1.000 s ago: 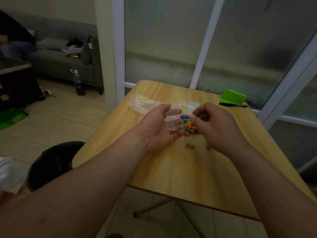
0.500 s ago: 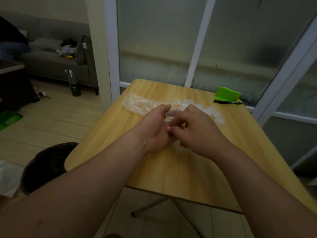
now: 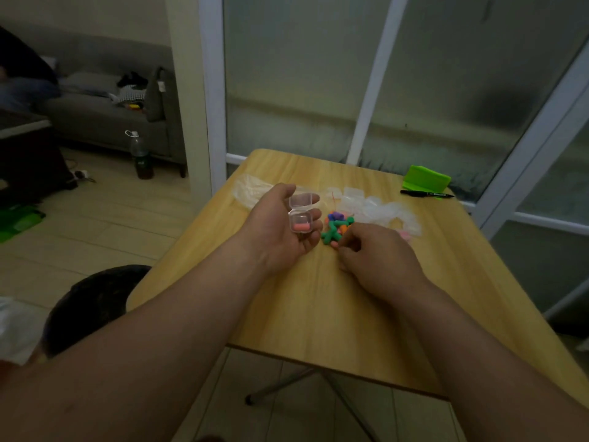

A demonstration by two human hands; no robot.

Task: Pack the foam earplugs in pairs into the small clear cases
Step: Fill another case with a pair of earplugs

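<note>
Foam earplugs [image 3: 334,229]: loose coloured heap mid-desk, probably light, squashy, apt to roll; pinch one by its middle. Left hand [image 3: 277,237], grip curled round open clear case [image 3: 300,215], one pink plug [image 3: 301,227] inside; case looks stiff, slick, hold by side walls. Right hand [image 3: 379,256] at heap's near edge, grip curled; pinching anything, cannot tell. Desk [image 3: 318,314] smooth wood-grain. Spare cases [image 3: 379,207] behind heap. Dim room, frosted glass panels [image 3: 302,74], sofa [image 3: 105,113] far left.

Left hand [image 3: 280,231] holds open clear case [image 3: 300,215] with pink earplug [image 3: 301,227]; right hand [image 3: 379,253] curls beside earplug pile [image 3: 338,226]
</note>
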